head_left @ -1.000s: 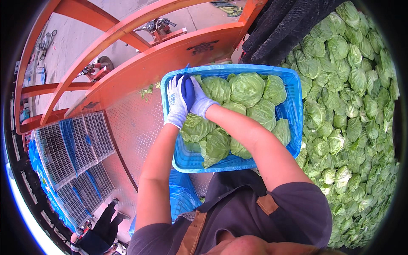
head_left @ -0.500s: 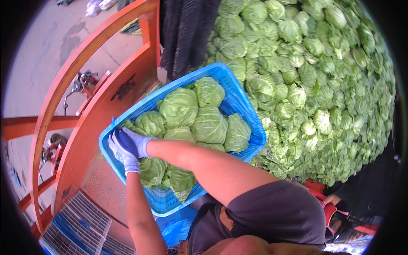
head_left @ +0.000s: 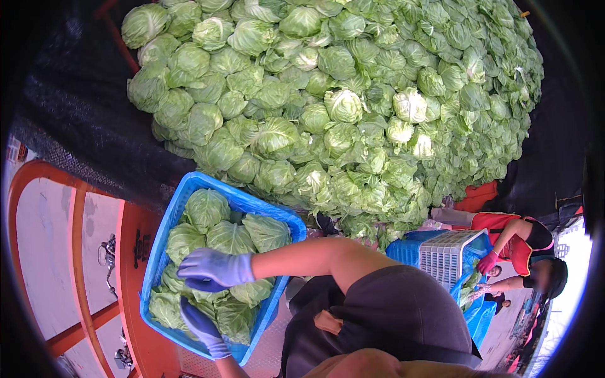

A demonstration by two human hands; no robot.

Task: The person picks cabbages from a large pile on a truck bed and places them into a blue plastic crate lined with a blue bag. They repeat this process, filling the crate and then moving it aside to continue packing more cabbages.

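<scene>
A blue plastic crate (head_left: 287, 218) filled with green cabbages (head_left: 230, 239) stands in front of me, tilted in the view. My right hand (head_left: 217, 268), in a pale purple-white glove, lies over the cabbages near the crate's middle, its fingers extended and the thumb apart. Below it, my left hand (head_left: 203, 327), gloved alike, reaches in over the near rim with straight fingers against the cabbages. Neither hand is closed round a cabbage.
A large cabbage pile (head_left: 343, 104) spreads behind the crate, with dark cloth (head_left: 82, 120) beside it. An orange metal panel (head_left: 142, 252) and railings edge the left. At right, a co-worker's pink-gloved hand (head_left: 486, 262) is beside a white crate (head_left: 441, 259) and blue plastic.
The view has swung toward the right, bringing in more of the pile and the co-worker. My hands, close together at the crate's left side before, are now apart over the cabbages.
</scene>
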